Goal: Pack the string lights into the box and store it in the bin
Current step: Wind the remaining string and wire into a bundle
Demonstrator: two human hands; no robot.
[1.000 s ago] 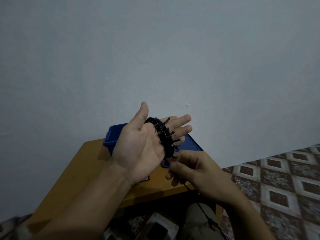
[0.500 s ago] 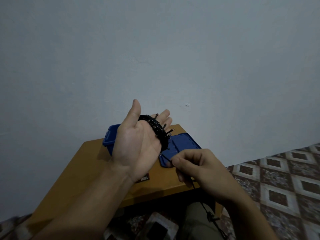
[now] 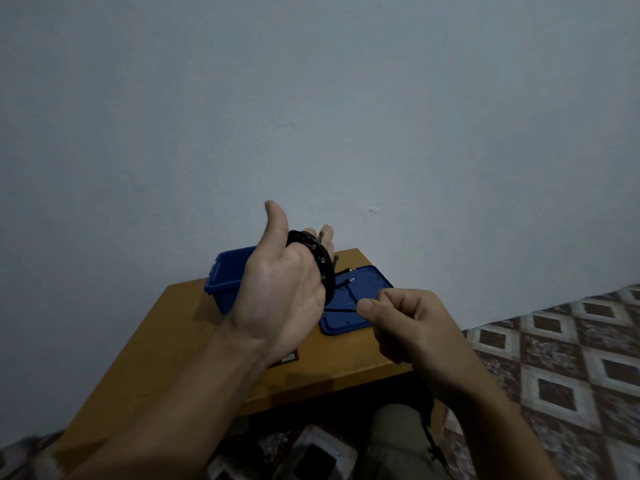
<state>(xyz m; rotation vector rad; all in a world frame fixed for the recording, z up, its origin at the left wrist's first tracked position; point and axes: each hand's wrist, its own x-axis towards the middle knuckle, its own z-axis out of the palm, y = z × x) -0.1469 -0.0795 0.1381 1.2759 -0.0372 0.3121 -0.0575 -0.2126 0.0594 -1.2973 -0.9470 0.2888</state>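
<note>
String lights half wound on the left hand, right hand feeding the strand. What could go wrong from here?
1. The string lights are coiled round the straight fingers of the left hand, with nothing curled over them; the coil may slip off the fingertips and unravel.
2. Bulbs stick out of the coil toward the blue lid; the taut strand pinched by the right hand may snag on them.

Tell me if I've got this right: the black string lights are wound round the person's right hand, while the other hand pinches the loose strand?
Not quite. The head view shows the string lights wound round the left hand; the right hand pinches the loose strand.
</note>
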